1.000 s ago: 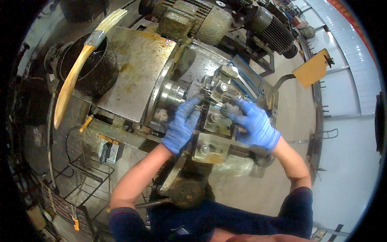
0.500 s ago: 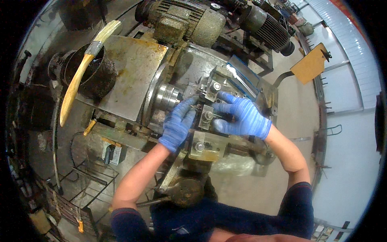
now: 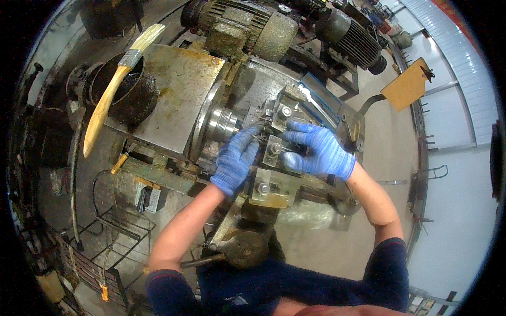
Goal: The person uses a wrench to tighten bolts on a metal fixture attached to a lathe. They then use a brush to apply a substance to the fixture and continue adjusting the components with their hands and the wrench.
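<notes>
My left hand, in a blue knit glove, reaches in between the round metal spindle nose and the clamp blocks. Its fingers close at a small dark metal part beside the middle block; what they grip is hidden. From the right comes my right hand, gloved alike, with thumb and fingers apart around the right side of the middle clamp block. Its fingertips are at the blocks, and I see nothing held in it. A bolted far block and a bolted near block flank the middle one.
A wooden-handled brush lies across a dark round can on the machine cover. Wrenches rest in a blue-edged tray beyond my right hand. Large motors stand behind. A lever hub sits close to my body.
The whole view has shifted slightly. My right fingers have moved a little at the middle block, while my left hand keeps nearly the same place.
</notes>
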Available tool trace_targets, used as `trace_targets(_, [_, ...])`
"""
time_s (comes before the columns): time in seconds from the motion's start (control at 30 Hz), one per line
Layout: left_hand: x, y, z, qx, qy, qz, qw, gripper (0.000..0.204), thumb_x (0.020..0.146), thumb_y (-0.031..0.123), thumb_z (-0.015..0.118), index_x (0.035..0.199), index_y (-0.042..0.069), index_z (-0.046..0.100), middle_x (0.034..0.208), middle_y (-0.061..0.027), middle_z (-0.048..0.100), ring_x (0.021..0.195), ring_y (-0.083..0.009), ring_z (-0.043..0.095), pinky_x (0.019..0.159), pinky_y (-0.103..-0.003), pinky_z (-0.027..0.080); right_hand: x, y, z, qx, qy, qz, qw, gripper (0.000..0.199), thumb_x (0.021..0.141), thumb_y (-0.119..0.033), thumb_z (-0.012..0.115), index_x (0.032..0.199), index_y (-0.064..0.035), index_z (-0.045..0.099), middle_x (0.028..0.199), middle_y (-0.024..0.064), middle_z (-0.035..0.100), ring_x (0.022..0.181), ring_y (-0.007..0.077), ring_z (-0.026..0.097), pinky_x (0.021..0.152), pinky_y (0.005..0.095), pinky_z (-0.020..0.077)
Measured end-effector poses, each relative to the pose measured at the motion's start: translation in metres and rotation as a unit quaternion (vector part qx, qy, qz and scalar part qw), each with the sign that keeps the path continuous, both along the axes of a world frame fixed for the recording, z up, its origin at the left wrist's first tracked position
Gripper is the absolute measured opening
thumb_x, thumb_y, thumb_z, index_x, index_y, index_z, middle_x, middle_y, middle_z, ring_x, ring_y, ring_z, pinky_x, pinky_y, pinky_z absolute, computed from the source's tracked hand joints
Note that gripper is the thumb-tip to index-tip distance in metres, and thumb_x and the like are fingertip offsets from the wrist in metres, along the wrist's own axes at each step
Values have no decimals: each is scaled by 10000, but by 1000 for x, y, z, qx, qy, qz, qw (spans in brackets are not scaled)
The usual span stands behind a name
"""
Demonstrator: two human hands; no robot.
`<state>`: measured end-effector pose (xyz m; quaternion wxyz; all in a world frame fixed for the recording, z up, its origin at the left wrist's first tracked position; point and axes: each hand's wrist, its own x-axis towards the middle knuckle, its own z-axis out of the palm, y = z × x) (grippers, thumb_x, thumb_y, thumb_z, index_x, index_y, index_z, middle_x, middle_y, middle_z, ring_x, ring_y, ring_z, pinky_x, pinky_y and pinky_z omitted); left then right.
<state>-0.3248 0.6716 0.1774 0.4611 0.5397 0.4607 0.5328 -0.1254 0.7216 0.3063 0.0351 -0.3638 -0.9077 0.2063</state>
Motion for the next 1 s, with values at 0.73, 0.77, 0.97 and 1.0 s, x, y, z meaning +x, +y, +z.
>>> trace_targets(0.73, [-23, 30, 134, 242, 629, -49, 737, 437, 709, 119, 650, 1139, 126, 571, 1088, -105, 597, 1031, -284, 548, 998, -406, 343, 4, 0, -4, 33, -12, 20, 999, 442, 744, -402, 577, 1110, -157, 613, 1254, 134, 495, 1030, 345, 530, 899, 404, 434])
trace_targets(0.77, [-18, 39, 135, 179, 651, -88, 733, 436, 711, 139, 652, 1140, 135, 572, 1089, -102, 598, 1032, -283, 546, 999, -409, 336, 5, -1, -6, 38, -12, 22, 999, 442, 744, -401, 577, 1113, -159, 612, 1256, 130, 495, 1030, 343, 531, 900, 405, 434])
trace_targets(0.97, [-5, 68, 135, 40, 653, -177, 735, 338, 714, 212, 666, 1043, 144, 626, 917, -129, 639, 885, -310, 589, 832, -407, 459, 7, -4, -9, 45, -23, -1, 999, 453, 736, -388, 582, 1129, -165, 601, 1264, 114, 494, 1025, 356, 528, 880, 423, 447])
trace_targets(1.0, [-4, 70, 134, 43, 661, -180, 727, 333, 706, 214, 666, 1029, 143, 630, 899, -131, 639, 871, -314, 590, 813, -410, 465, 5, -4, -9, 45, -26, -1, 999, 451, 735, -385, 582, 1127, -163, 602, 1261, 116, 495, 1018, 352, 531, 874, 421, 451])
